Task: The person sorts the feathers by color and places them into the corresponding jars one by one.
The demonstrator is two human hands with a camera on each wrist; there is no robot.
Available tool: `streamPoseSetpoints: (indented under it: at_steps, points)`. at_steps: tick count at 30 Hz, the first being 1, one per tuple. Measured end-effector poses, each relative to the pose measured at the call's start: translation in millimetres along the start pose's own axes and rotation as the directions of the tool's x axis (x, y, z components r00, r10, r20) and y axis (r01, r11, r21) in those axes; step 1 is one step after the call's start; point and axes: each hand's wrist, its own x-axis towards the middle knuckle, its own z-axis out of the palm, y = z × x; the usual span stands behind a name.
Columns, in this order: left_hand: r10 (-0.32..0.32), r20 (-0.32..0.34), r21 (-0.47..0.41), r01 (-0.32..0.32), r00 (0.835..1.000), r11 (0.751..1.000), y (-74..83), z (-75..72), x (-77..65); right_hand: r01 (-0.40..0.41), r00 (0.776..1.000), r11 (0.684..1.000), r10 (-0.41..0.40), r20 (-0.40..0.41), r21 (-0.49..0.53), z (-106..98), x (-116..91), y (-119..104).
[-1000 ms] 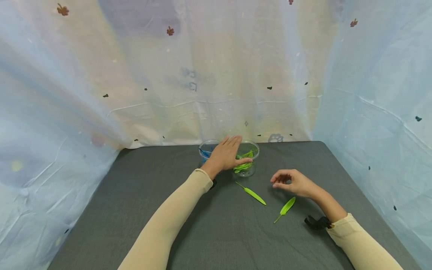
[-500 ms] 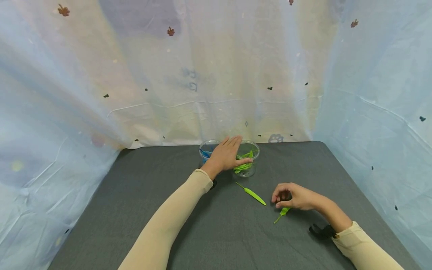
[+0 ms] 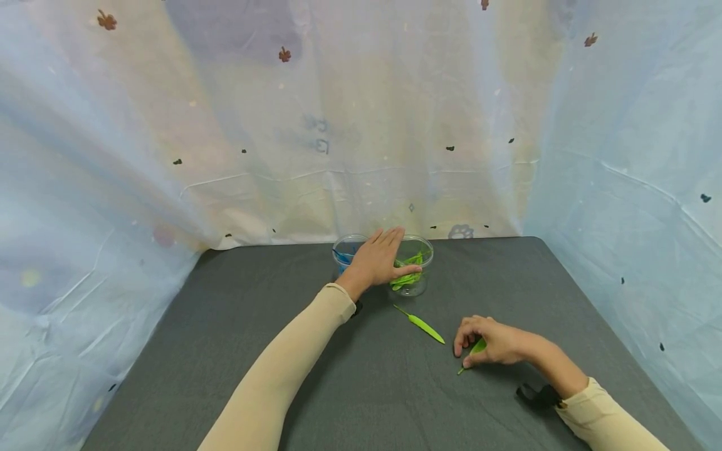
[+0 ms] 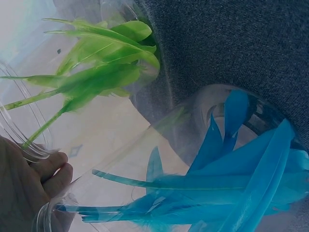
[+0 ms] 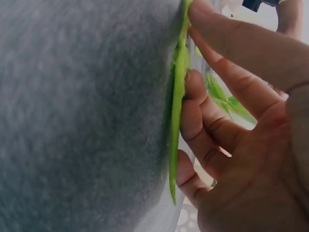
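Observation:
My left hand [image 3: 376, 258] rests across the tops of two clear jars, its fingers extended. The green-feather jar [image 3: 427, 250] is at its right; the blue-feather jar [image 3: 338, 241] is partly hidden behind it. Fingertips [image 4: 58, 174] show between the jar rims in the left wrist view. Low over the table, my right hand [image 3: 496, 341] arches around a loose green feather [image 3: 478, 347], thumb at its stem end. In the right wrist view that feather [image 5: 177, 111] lies along the cloth beside the fingers, and a gap shows between thumb and fingers in the head view.
Another green feather [image 3: 425, 327] lies on the dark grey tablecloth [image 3: 366, 388], left of the right hand and in front of the jars. A pale patterned curtain [image 3: 361, 125] hangs behind the table and along both sides.
My right hand has come down and toward me onto the nearer green feather, now covering part of it. The left hand and the jars stay put.

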Motion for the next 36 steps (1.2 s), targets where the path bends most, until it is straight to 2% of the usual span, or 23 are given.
streamPoseSetpoints:
  at_steps: [12,24,32,36]
  points:
    - [-0.007,0.007,-0.015,0.007,1.000,1.000,0.5,-1.7,-0.9,0.012,1.000,0.997,-0.012,0.004,-0.074,3.6,0.6,-2.9]
    - [-0.009,0.003,-0.015,0.009,1.000,1.000,0.2,-0.9,-1.9,0.028,1.000,0.994,-0.028,-0.002,-0.102,4.3,5.0,-4.4]
    - [-0.001,-0.013,-0.021,0.000,1.000,1.000,-0.3,0.0,-1.2,-0.021,1.000,0.996,0.022,0.012,-0.087,2.0,4.3,-3.8]
    - [-0.003,-0.005,-0.016,0.003,1.000,1.000,-0.8,1.1,-0.2,-0.053,0.999,0.999,0.052,0.014,0.000,-0.6,4.8,-3.2]
